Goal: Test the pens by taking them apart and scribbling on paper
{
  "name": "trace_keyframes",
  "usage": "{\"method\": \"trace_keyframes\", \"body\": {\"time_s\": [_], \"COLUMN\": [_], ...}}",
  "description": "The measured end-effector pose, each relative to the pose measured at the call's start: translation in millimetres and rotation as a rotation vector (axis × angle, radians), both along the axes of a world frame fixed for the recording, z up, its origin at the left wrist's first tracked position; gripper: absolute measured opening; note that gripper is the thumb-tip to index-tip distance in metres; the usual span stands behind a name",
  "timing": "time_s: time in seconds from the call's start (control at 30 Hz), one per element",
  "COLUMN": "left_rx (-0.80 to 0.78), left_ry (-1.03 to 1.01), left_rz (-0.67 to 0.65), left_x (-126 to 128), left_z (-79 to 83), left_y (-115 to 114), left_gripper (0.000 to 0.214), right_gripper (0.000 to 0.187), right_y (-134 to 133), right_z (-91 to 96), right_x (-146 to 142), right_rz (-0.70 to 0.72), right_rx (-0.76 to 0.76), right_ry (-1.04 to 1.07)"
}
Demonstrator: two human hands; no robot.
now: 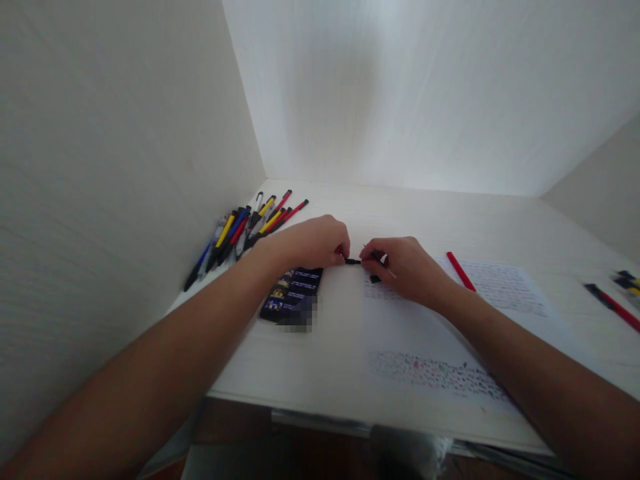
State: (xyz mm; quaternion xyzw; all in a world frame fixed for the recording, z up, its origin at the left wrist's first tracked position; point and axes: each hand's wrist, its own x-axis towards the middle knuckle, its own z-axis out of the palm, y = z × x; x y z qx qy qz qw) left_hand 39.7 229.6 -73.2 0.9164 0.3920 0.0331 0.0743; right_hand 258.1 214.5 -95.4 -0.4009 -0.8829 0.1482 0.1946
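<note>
My left hand (323,241) is closed in a pinch on one end of a small black pen part (353,261). At its other end are the fingers of my right hand (403,261), also closed. Another dark piece (375,279) shows below the right fingers; its kind is unclear. My right hand is over the top left of a sheet of paper (405,327) with lines of writing and rows of coloured marks. Under my left forearm lies a phone (293,293) with a lit screen, partly covered.
Many assembled pens (243,230) in several colours lie piled by the left wall. A red pen barrel (461,271) rests on the paper. Further right are a red and black pen (613,307) and other blurred pen pieces (627,281). White panels enclose the table.
</note>
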Motion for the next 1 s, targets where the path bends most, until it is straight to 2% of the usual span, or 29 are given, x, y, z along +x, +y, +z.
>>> {"method": "trace_keyframes", "body": {"time_s": [0.1, 0.2, 0.3, 0.4, 0.67, 0.77, 0.87, 1.0], "left_rx": [-0.012, 0.064, 0.112, 0.079, -0.037, -0.12, -0.208, -0.257], "left_ry": [0.002, -0.009, -0.033, -0.102, -0.404, -0.503, -0.602, -0.618], "left_rz": [0.006, 0.036, 0.066, 0.051, 0.05, 0.049, 0.104, 0.155], "left_x": [1.7, 2.2, 2.2, 2.6, 8.5, 12.3, 15.6, 17.5], "left_z": [-5.1, -5.1, 1.6, 10.8, 22.0, 22.9, 23.3, 22.1], "left_y": [1.6, 1.5, -0.6, -3.2, -9.9, -12.9, -15.1, -15.1], "left_gripper": [0.021, 0.02, 0.022, 0.02, 0.021, 0.024, 0.029, 0.027], "right_gripper": [0.017, 0.017, 0.016, 0.014, 0.012, 0.016, 0.027, 0.029], "right_y": [1.3, 2.1, 1.8, 0.7, -1.1, 0.4, 4.0, 9.9], "right_z": [-2.1, -2.3, 0.0, 3.2, 11.6, 13.7, 13.3, 11.3], "right_x": [0.6, 3.0, 6.5, 10.1, 13.1, 12.2, 15.3, 26.2], "right_rz": [0.005, -0.005, -0.048, -0.071, -0.138, -0.143, -0.128, -0.141], "right_rx": [0.007, 0.046, 0.085, 0.077, -0.073, -0.167, -0.275, -0.344], "right_ry": [0.02, 0.092, 0.18, 0.273, 0.692, 0.802, 0.907, 0.971]}}
